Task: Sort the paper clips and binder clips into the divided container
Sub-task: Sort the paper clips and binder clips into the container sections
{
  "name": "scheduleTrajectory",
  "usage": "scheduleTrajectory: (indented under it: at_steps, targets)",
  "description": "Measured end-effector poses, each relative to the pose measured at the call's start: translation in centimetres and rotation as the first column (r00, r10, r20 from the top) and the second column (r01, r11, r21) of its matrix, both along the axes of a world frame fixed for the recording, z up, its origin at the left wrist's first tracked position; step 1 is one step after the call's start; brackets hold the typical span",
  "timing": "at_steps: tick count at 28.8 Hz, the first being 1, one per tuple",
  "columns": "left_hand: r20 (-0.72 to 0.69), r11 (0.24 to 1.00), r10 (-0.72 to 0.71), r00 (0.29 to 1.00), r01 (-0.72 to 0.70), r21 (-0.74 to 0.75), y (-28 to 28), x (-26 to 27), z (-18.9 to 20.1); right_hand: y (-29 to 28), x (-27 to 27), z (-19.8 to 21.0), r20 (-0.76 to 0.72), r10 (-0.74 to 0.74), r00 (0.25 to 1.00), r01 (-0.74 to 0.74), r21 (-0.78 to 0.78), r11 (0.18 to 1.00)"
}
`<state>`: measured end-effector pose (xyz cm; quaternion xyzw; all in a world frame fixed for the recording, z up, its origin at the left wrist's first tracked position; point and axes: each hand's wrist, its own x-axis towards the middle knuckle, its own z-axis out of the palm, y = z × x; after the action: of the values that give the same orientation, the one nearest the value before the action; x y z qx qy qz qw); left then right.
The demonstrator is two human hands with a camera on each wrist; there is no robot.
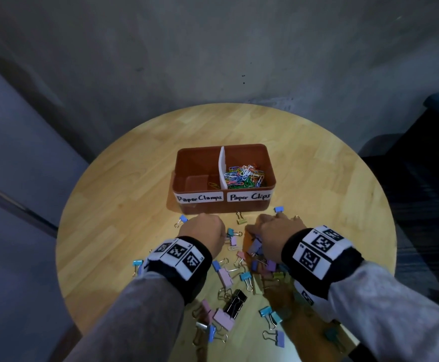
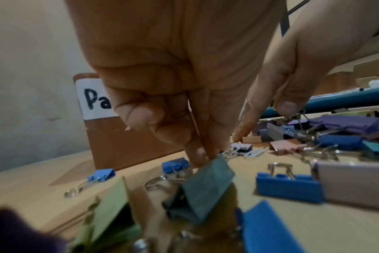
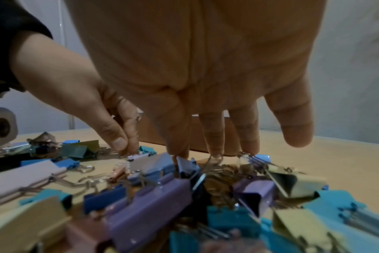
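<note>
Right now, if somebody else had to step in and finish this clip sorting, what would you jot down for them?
Left hand: fingers curled, pinching the wire handle of a small lilac binder clip on the table.
Right hand: fingertips down in the pile of binder clips; whether it grips any, unclear.
Container: Paper Clips side holds a heap of paper clips; Paper Clamps side has only a stray paper clip or two.
Done: paper clips, nearly; one white paper clip is out.
Left: all binder clips.

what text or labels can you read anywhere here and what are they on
"Paper Clamps": white label on the front of the box, left half.
"Paper Clips": white label on the box front, right half.
"Pa": the left label's start, in the left wrist view; the rest is hidden by the hand.
Wristband squares: coded patterns; tiny corner numbers too small to read.
</note>
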<state>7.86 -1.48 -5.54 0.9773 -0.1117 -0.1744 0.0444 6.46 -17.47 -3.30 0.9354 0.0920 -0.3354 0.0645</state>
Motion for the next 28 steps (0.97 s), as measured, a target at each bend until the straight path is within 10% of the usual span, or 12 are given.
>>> scheduleTrajectory:
  at_steps: [28]
  targets:
    - [0.026, 0.992, 0.116, 0.993, -0.115, -0.050, -1.0, 0.9, -0.2, 2.7, 1.7, 0.4, 0.255, -0.035, 0.966, -0.022, 0.219, 0.975]
